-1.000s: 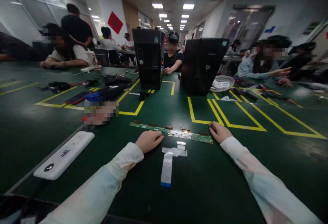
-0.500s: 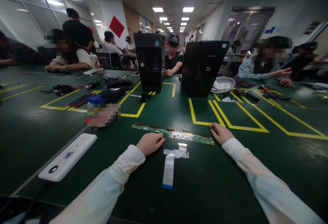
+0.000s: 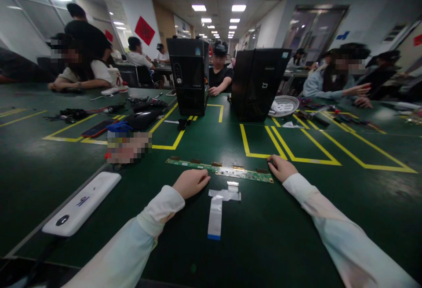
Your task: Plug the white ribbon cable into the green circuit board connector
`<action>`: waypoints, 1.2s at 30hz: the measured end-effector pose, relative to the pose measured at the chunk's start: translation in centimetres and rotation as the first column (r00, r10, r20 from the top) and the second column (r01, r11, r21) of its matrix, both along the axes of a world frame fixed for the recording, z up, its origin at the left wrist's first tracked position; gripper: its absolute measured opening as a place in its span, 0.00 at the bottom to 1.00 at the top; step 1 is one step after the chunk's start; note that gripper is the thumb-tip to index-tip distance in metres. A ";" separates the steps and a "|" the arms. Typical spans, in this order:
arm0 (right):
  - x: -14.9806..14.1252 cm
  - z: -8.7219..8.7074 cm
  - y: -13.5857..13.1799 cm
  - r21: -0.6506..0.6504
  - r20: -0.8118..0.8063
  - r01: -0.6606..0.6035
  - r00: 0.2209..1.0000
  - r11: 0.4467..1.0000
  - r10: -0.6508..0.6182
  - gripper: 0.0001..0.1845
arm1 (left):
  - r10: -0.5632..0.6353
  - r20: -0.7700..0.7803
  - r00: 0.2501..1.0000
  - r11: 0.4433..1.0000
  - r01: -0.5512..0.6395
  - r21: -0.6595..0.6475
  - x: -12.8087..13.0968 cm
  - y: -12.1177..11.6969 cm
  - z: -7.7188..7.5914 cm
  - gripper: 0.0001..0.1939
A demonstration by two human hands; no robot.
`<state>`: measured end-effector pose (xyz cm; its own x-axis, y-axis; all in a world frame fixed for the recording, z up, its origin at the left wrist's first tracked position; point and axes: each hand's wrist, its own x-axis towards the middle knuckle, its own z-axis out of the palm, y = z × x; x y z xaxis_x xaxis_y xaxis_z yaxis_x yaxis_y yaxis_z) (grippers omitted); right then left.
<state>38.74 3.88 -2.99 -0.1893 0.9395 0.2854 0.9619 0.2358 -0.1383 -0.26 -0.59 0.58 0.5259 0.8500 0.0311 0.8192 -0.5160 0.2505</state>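
Note:
A long, narrow green circuit board (image 3: 242, 173) lies flat on the green table, with several brown flex tabs along its far edge. My left hand (image 3: 191, 183) rests on the table at the near edge of the board's left half, fingers curled and nothing visible in them. Just beyond the board's right end, my right hand (image 3: 281, 169) lies on the table with its fingers folded in; I see nothing held. Between my forearms is a white flat ribbon cable (image 3: 215, 215) with a blue end, its connector close below the board.
A white power bank (image 3: 82, 204) with a cable lies at left, near a partly blurred bundle (image 3: 128, 147). Two black computer towers (image 3: 187, 81) (image 3: 260, 85) stand ahead, a white basket (image 3: 284, 106) beside the right one. Yellow tape (image 3: 311, 162) marks the table. People sit around it.
The camera view has turned slightly, so the scene sits a little further left and higher. My hands, the circuit board and the ribbon cable keep their places on the table.

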 end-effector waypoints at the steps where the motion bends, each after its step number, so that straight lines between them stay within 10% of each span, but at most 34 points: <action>1: 0.0 0.0 0.0 -0.002 0.000 0.001 1.000 1.000 -0.001 0.10 | -0.002 0.000 1.000 1.000 0.002 -0.005 0.0 0.0 0.1 0.15; 22: -3.8 0.8 -4.0 0.121 -0.015 -0.192 0.981 0.974 0.195 0.14 | 0.028 0.065 0.997 1.000 -0.028 0.003 0.7 -1.5 1.3 0.15; 27: -6.8 -0.4 -7.1 0.133 -0.011 -0.437 0.897 0.890 0.442 0.19 | -0.091 0.128 0.988 0.996 0.087 0.035 2.0 -3.3 1.5 0.14; 36: -8.1 -0.5 -7.6 0.062 -0.027 -0.471 0.881 0.880 0.473 0.23 | -0.316 0.179 0.932 0.948 0.317 0.025 5.3 -7.1 0.2 0.24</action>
